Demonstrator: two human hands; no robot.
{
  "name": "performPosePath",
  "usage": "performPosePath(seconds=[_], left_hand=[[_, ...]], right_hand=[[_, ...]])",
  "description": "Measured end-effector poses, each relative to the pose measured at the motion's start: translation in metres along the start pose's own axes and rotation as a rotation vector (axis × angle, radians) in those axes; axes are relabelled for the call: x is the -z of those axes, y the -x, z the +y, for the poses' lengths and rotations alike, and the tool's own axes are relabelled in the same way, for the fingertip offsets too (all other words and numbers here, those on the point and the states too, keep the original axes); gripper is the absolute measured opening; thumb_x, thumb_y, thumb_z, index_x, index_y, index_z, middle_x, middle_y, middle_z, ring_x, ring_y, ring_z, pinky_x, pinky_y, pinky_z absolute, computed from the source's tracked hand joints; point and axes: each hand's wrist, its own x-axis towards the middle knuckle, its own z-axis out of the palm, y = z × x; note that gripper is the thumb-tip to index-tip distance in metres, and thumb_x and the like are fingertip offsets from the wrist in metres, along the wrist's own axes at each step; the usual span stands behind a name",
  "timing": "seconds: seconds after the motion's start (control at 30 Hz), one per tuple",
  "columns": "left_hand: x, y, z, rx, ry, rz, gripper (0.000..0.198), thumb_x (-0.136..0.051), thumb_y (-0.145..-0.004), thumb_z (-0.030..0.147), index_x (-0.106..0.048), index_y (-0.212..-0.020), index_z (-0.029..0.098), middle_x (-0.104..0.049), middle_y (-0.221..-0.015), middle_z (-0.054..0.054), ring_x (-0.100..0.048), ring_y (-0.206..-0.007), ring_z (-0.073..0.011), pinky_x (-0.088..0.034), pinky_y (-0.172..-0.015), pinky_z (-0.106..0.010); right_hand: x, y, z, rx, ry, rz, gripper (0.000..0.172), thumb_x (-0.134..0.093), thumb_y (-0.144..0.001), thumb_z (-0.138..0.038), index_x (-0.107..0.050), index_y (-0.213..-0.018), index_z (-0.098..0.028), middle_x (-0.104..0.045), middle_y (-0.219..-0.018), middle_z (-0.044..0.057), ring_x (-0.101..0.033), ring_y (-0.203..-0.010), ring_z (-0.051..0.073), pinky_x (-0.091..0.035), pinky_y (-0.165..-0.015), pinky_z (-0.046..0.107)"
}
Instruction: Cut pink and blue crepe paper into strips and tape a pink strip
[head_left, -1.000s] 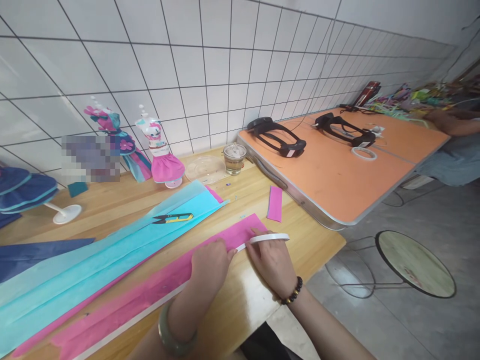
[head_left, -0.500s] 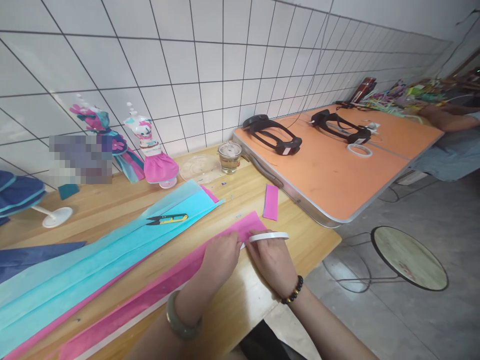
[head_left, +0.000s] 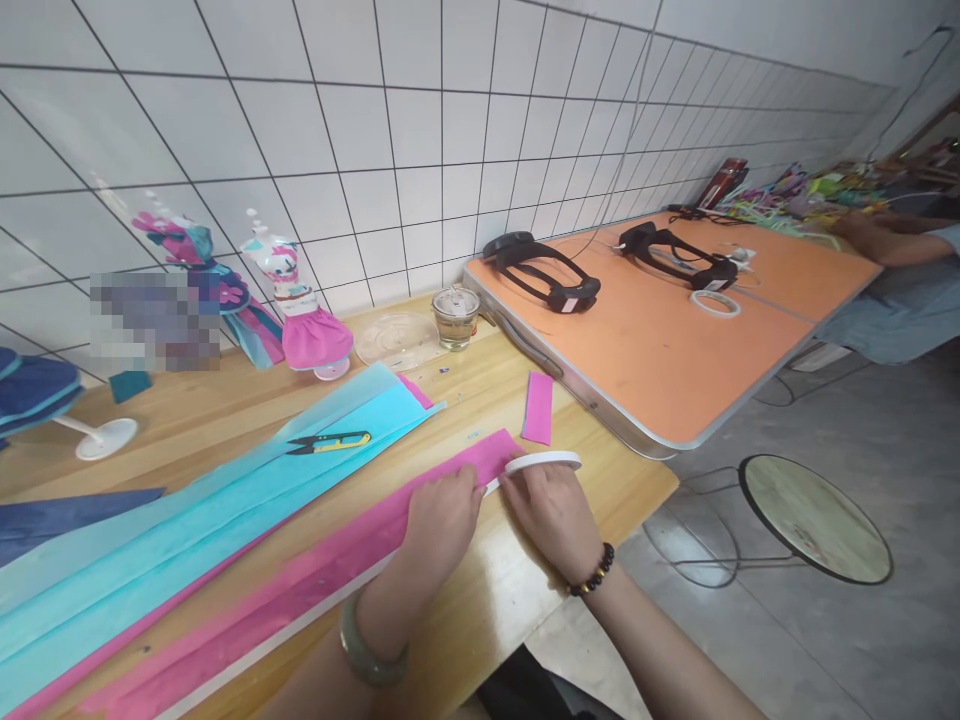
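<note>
A long pink strip of crepe-like material [head_left: 322, 560] lies slantwise on the wooden table, with white tape [head_left: 289, 640] along its near edge. My left hand [head_left: 444, 515], a pale bangle on its wrist, rests on the strip near its far end, fingers curled together at the taped edge. Just right of it my right hand [head_left: 555, 510] is closed on a narrow roll of white tape [head_left: 544, 461], whose ring stands out over the fingers. A tape end runs between both hands. My fingertips are partly hidden.
Blue sheets [head_left: 225, 530] bear yellow-handled thread snips [head_left: 330, 442]. Beyond are a small pink piece [head_left: 537, 408], a glass [head_left: 455, 318] and dressed doll forms [head_left: 315, 335]. Black headsets [head_left: 544, 275] lie on an orange table [head_left: 652, 370]; another person's arm [head_left: 892, 240] is farther off. A stool [head_left: 817, 518] stands right.
My right hand has moved slightly right, away from my left hand, with the tape roll, and more white tape shows between them. My left hand stays nearly in place. The view shifts slightly.
</note>
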Motion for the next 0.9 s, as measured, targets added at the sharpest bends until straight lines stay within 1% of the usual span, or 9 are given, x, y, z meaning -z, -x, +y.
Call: performPosePath(seconds=[0.13,0.27,0.37,0.47,0.57,0.7,0.8,0.9], left_hand=[[0.0,-0.001,0.001,-0.014,-0.015,0.005,0.025,-0.029,-0.092,0.033,-0.05,-0.092,0.02,-0.064,-0.081,-0.004,-0.062,-0.078,-0.0215,-0.038,-0.06,-0.028],[-0.002,-0.002,0.001,-0.017,-0.023,0.015,0.024,-0.029,-0.091,0.034,-0.049,-0.09,0.021,-0.064,-0.078,-0.003,-0.063,-0.076,-0.0213,-0.037,-0.058,-0.028],[-0.004,-0.001,-0.001,-0.038,-0.024,0.029,0.022,-0.032,-0.091,0.036,-0.048,-0.089,0.021,-0.064,-0.081,-0.002,-0.062,-0.076,-0.0206,-0.037,-0.058,-0.027],[-0.002,0.002,-0.003,-0.076,-0.008,0.039,0.02,-0.034,-0.09,0.037,-0.048,-0.09,0.022,-0.064,-0.083,-0.002,-0.062,-0.077,-0.0202,-0.037,-0.058,-0.027],[0.001,0.004,-0.003,-0.109,0.019,0.037,0.018,-0.036,-0.089,0.035,-0.048,-0.089,0.022,-0.064,-0.084,-0.001,-0.062,-0.077,-0.0195,-0.037,-0.058,-0.027],[0.003,0.007,-0.005,-0.162,0.029,0.026,0.017,-0.035,-0.089,0.03,-0.049,-0.091,0.022,-0.064,-0.086,-0.003,-0.061,-0.081,-0.0211,-0.039,-0.062,-0.028],[0.004,0.008,-0.008,-0.215,0.053,0.013,0.019,-0.033,-0.088,0.024,-0.051,-0.094,0.021,-0.064,-0.088,-0.004,-0.06,-0.085,-0.0224,-0.041,-0.066,-0.03],[0.008,0.006,-0.013,-0.261,0.105,0.009,0.024,-0.03,-0.088,0.02,-0.053,-0.094,0.02,-0.065,-0.091,-0.005,-0.06,-0.086,-0.021,-0.04,-0.069,-0.03]], right_hand=[[-0.002,0.003,0.003,-0.075,-0.078,-0.011,0.013,-0.043,-0.087,-0.025,-0.051,-0.082,-0.016,-0.056,-0.075,0.007,-0.052,-0.075,0.021,-0.041,-0.067,0.033],[-0.002,0.004,0.0,-0.105,-0.165,0.032,0.009,-0.042,-0.085,-0.02,-0.048,-0.079,-0.018,-0.053,-0.071,0.004,-0.051,-0.072,0.02,-0.042,-0.07,0.036],[-0.001,0.004,-0.001,-0.113,-0.273,0.058,0.008,-0.041,-0.086,-0.017,-0.049,-0.086,-0.019,-0.056,-0.08,0.005,-0.052,-0.081,0.021,-0.043,-0.079,0.04],[0.001,0.007,0.0,-0.13,-0.355,0.056,0.014,-0.042,-0.086,-0.018,-0.05,-0.098,-0.019,-0.057,-0.094,0.008,-0.052,-0.094,0.022,-0.044,-0.084,0.04],[0.001,0.009,0.003,-0.103,-0.389,0.047,0.016,-0.043,-0.087,-0.02,-0.05,-0.102,-0.019,-0.058,-0.097,0.008,-0.053,-0.098,0.022,-0.044,-0.086,0.041],[0.003,0.014,0.005,-0.05,-0.37,0.055,0.015,-0.046,-0.086,-0.021,-0.051,-0.101,-0.02,-0.06,-0.094,0.007,-0.055,-0.096,0.022,-0.042,-0.09,0.046],[0.003,0.018,0.004,0.008,-0.374,0.058,0.016,-0.048,-0.086,-0.02,-0.049,-0.102,-0.021,-0.062,-0.094,0.006,-0.057,-0.094,0.021,-0.038,-0.096,0.048],[0.003,0.021,0.003,0.035,-0.393,0.043,0.017,-0.047,-0.086,-0.017,-0.049,-0.102,-0.021,-0.063,-0.096,0.006,-0.058,-0.095,0.02,-0.037,-0.099,0.047]])
